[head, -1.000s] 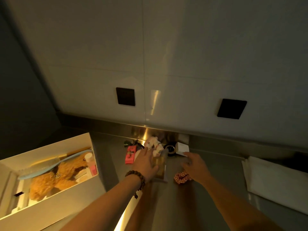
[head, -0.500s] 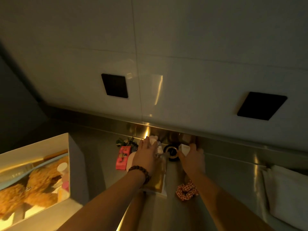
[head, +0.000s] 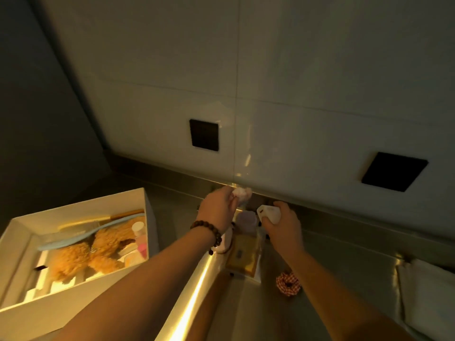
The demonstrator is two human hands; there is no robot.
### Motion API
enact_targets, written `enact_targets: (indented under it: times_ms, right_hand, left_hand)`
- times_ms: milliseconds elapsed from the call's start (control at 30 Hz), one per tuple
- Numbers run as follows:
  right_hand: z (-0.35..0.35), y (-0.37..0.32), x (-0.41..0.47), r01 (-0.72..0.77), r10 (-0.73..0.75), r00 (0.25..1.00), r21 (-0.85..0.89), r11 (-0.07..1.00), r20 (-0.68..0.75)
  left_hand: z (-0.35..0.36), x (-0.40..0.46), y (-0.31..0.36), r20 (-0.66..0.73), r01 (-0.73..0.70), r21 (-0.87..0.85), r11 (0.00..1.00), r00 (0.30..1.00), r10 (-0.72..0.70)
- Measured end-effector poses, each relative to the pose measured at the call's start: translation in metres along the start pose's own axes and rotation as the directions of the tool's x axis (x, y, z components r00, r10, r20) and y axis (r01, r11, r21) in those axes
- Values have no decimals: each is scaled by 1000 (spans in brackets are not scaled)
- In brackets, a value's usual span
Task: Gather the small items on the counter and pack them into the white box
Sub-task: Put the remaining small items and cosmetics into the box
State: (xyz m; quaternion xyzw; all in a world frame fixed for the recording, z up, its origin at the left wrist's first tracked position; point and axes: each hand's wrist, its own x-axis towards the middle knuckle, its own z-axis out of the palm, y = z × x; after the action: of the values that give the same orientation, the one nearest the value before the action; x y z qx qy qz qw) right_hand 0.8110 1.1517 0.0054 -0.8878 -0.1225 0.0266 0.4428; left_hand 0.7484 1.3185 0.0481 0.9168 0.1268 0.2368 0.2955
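Note:
The white box (head: 81,205) stands open at the left of the steel counter, holding a tan plush bear (head: 96,254), a blue brush and small bottles. My left hand (head: 218,209), with a bead bracelet on its wrist, grips a pale fluffy scrunchie (head: 242,193) near the back wall. A small white box (head: 268,214) is held in my right hand (head: 285,227), lifted a little off the counter. Below the hands lie a yellow packet (head: 243,257) and a red checked scrunchie (head: 288,284). Other small items under the hands are mostly hidden.
A folded white cloth (head: 428,299) lies at the counter's right edge. Two black square wall plates (head: 204,134) sit on the white backsplash. A bright light strip (head: 194,291) runs along the counter between my arms.
Both hands closed on items by the wall and lifted them: the left took the fluffy scrunchie, the right the small white box. The view shifted, bringing the white box further into the frame.

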Motion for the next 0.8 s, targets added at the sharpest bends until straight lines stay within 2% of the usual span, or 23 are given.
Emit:
enact_targets:
  times_ms: [133,233,400,533,667,800]
  right_hand:
    - [6,-43,-12,153,-155,987,82,985,29]
    - [19,-77,-24,221,-230,970,102,970,78]
    - [48,-129,-44,293,-312,935,131,947,167]
    - [76,-160,-61,344,-378,906,190,919,189]
    - [109,-187,-75,387,-416,883,164,908,218]
    - [145,-214,-86,408,-435,859,153,900,270]
  left_hand:
    - [-57,-6,-2,-109,-8,25,1000,994,11]
    - [-109,-20,-16,-177,60,58,997,983,-49]
    - [-193,-53,-60,-161,108,99,989,983,-91]
    - [-247,-79,-111,-65,162,142,976,986,-154]
    - [-277,-100,-158,73,219,142,965,970,-231]
    - [-291,-111,-196,339,211,99,972,912,-232]
